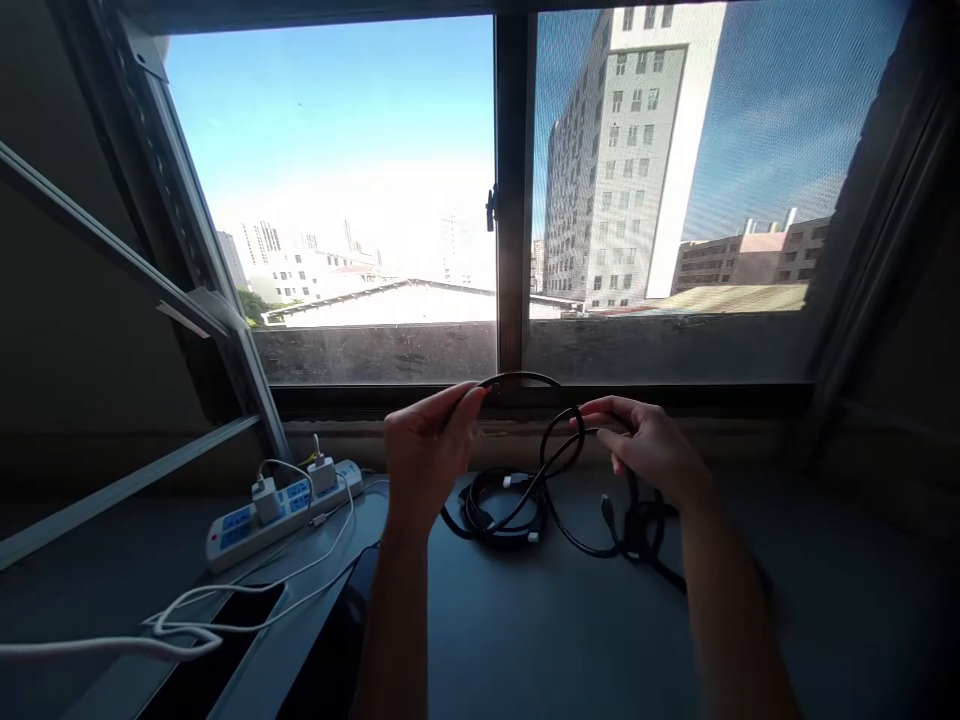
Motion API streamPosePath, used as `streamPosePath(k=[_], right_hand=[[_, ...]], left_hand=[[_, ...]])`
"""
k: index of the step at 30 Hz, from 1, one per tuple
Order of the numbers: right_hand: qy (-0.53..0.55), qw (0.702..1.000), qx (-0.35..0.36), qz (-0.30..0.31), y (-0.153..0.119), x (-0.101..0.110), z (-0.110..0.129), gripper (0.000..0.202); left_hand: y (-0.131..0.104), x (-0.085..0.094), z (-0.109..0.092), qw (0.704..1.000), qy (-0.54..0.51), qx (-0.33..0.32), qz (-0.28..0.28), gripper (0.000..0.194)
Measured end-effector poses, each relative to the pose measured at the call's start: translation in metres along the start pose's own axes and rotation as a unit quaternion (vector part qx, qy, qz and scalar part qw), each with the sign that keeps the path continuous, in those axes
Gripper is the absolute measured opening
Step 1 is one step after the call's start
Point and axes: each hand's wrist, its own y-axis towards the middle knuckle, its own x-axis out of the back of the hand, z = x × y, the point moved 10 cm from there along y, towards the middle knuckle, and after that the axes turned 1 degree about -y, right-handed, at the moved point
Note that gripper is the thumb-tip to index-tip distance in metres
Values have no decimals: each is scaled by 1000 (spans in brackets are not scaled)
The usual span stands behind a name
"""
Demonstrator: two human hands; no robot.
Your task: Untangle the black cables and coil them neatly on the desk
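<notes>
A black cable [534, 376] stretches in a raised arc between my two hands above the table. My left hand [433, 430] pinches one part of it between thumb and fingers. To the right, my right hand [643, 445] is closed on the same cable, beside a small loop hanging between the hands. Below, a coiled black cable [502, 540] with light-tipped plugs lies on the table. More black cable [645, 530], bundled and with a dark plug [607, 510], rests under my right hand. Which strands join which coil I cannot tell.
A white power strip [285, 515] with two chargers plugged in stands at the left. White cords [300, 575] run from it over a dark flat device [225, 650]. A metal frame [255, 370] rises at the left, and a window [510, 200] is behind the table.
</notes>
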Motion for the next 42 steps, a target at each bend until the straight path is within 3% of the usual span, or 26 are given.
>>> streamPosePath(k=[5,7,8,11,14,17,22,24,29,31,33,37,42], right_hand=[[40,995,14,-95,7,30,-12,28],[59,987,24,-148,4,43,-11,28],[68,982,32,-174,2,49,-9,28],[86,961,84,-250,-10,61,9,25],[83,939,138,-304,-26,65,32,19],[73,925,183,-326,-38,63,50,15],[77,907,233,-342,-51,61,66,12],[79,903,260,-333,-56,59,75,13],[64,913,294,-277,-66,43,96,19],[58,924,284,-248,-67,34,99,20],[54,936,278,-211,-65,24,100,19],[51,947,285,-140,-60,5,101,18],[41,963,247,-104,-49,-4,91,20]], left_hand=[[-1,55,-5,965,-106,-80,-225,15],[-5,66,-5,947,-130,-107,-273,22],[-3,66,-3,948,-134,-101,-270,22],[8,44,8,979,-132,-27,-153,17],[7,-4,26,983,-132,87,94,23],[-17,-39,40,923,-129,187,309,24],[-57,-48,59,823,-15,309,476,60],[-62,-39,69,804,84,344,478,62],[-52,-19,79,810,240,339,414,46],[-46,-20,77,822,275,299,399,40],[-32,-18,69,836,358,230,347,36],[-14,-18,46,814,525,115,223,30],[-25,-44,49,813,496,88,291,29]])
